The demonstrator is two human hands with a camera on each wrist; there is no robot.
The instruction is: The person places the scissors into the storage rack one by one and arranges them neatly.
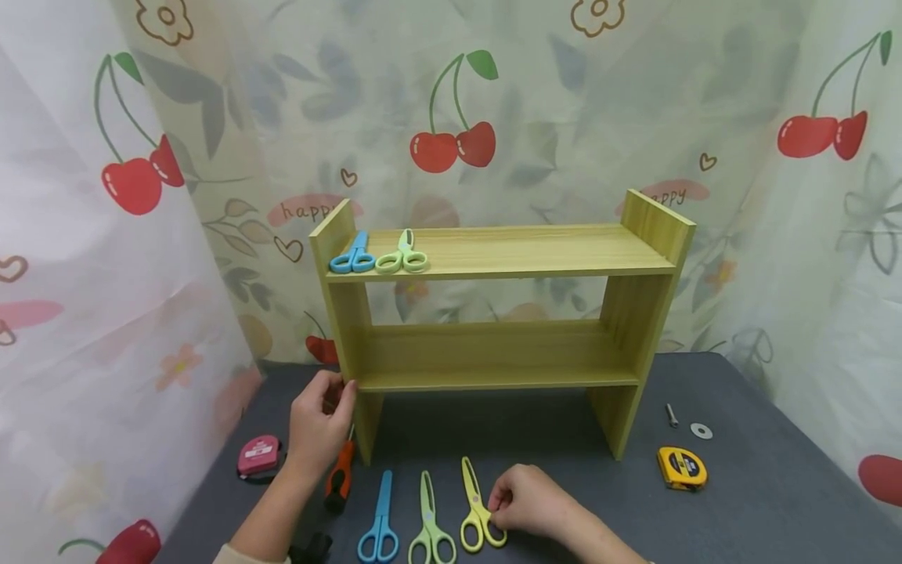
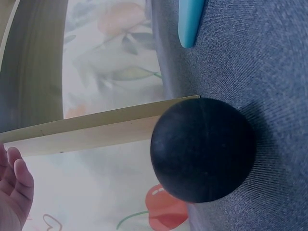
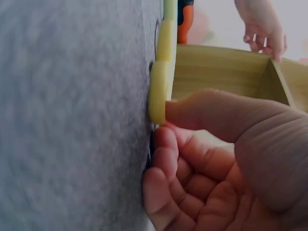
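My left hand [image 1: 317, 423] rests at the left upright of a two-tier wooden shelf [image 1: 493, 249], thumb on the panel's front edge and the other fingers loosely bent outside it. Low at the front, my right hand [image 1: 532, 501] pinches a handle loop of the yellow scissors [image 1: 478, 509], which lie on the dark table. In the right wrist view, the thumb presses the yellow handle [image 3: 159, 91] close to the cloth. Left of them lie light green scissors [image 1: 427, 509] and blue scissors [image 1: 384, 501]. Another blue pair [image 1: 361, 241] and green pair [image 1: 405, 254] sit on the top board.
An orange-and-black screwdriver [image 1: 341, 474] is beside the shelf's left foot, with a pink tape measure [image 1: 259, 454] farther left. To the right are a bolt [image 1: 672, 415], a washer [image 1: 701, 431] and a yellow tape measure [image 1: 682, 468]. A round black thing [image 2: 202, 149] fills the left wrist view's middle.
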